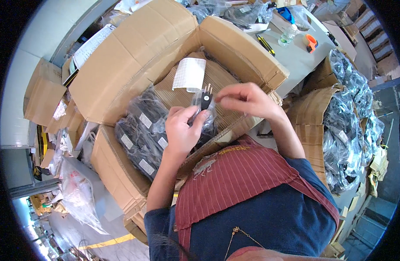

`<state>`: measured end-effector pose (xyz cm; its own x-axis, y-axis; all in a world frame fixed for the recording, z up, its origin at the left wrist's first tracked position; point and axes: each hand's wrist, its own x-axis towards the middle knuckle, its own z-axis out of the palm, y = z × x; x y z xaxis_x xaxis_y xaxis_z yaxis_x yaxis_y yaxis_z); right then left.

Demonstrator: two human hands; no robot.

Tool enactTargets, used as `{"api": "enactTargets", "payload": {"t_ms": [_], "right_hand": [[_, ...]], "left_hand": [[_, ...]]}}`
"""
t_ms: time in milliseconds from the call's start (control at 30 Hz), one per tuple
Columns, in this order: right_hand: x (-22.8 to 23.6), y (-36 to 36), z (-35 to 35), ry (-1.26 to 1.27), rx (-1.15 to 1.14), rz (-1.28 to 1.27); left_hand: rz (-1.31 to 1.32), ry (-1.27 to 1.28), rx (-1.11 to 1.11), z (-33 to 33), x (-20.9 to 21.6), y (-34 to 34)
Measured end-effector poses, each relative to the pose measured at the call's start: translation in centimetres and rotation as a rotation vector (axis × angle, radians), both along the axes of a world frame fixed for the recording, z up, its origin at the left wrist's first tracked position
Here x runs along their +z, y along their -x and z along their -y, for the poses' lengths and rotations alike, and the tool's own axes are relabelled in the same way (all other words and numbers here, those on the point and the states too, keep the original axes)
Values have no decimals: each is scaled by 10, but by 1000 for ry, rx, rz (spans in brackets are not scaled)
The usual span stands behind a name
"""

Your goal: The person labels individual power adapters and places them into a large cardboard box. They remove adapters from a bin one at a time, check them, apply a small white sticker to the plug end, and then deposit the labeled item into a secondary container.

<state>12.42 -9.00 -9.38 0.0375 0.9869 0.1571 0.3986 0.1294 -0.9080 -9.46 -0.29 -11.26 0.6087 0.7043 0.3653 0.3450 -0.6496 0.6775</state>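
Over the open carton, my left hand (184,128) pinches a black power plug (206,99) with metal pins pointing up. A small round white sticker is on the plug's face, and clear plastic wrap surrounds its lower part. Just right of the plug is my right hand (247,101), its fingers stretched toward it and slightly parted, with nothing visible in them. Behind the plug, a white sheet of labels (189,73) rests on corrugated cardboard (221,82) inside the carton. Bagged black cords (143,124) with white labels fill the carton's left and near part.
The carton's raised flaps (134,56) stand around my hands. At the back right, a grey table (291,54) bears a yellow-black cutter (266,45), a small clear bottle (287,35) and an orange tape roll (310,43). Another carton (310,126) with bagged cords stands at right.
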Motion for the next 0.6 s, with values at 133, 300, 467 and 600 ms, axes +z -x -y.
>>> {"api": "enactTargets", "payload": {"t_ms": [133, 300, 467, 600], "right_hand": [[18, 11, 4, 218, 259, 172], [-10, 9, 3, -151, 174, 78], [28, -7, 13, 98, 181, -826], [53, -49, 31, -40, -19, -1220]], "left_hand": [[88, 108, -17, -4, 7, 3], [160, 236, -60, -5, 16, -5], [175, 518, 71, 7, 44, -10], [240, 429, -137, -7, 41, -14]]}}
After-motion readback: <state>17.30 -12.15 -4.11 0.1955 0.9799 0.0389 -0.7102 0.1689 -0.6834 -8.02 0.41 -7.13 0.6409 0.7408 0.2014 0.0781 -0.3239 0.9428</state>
